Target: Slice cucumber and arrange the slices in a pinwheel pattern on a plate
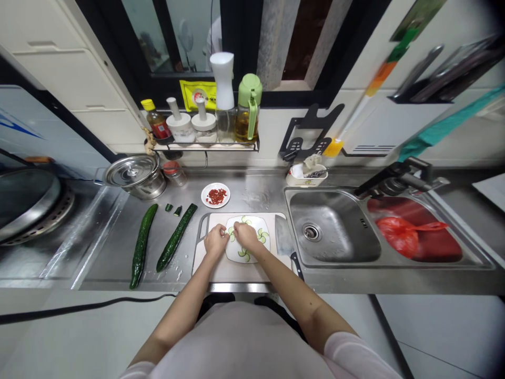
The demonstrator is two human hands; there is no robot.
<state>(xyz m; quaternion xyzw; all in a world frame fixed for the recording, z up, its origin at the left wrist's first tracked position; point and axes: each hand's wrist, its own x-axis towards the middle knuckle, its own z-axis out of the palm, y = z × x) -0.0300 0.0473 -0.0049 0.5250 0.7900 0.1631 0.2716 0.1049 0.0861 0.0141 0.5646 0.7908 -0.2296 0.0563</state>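
Note:
A white plate (pixel 258 245) with several pale green cucumber slices (pixel 263 236) round its rim rests on a cutting board (pixel 221 269). Both my hands hover over the plate's left half, close together. My left hand (pixel 215 241) is curled with its fingertips pinched at the plate's left edge. My right hand (pixel 245 235) is curled too, its fingers bent down onto the plate's middle. What the fingertips hold is too small to make out. A cleaver (pixel 283 237) lies on the board to the right.
Two whole cucumbers (pixel 141 243) (pixel 176 237) and two cut ends (pixel 173 209) lie left of the board. A small dish of red chilli (pixel 215 195), a steel pot (pixel 136 175), a condiment rack (pixel 205 142) and a double sink (pixel 331 231) with a red bag (pixel 398 234) surround it.

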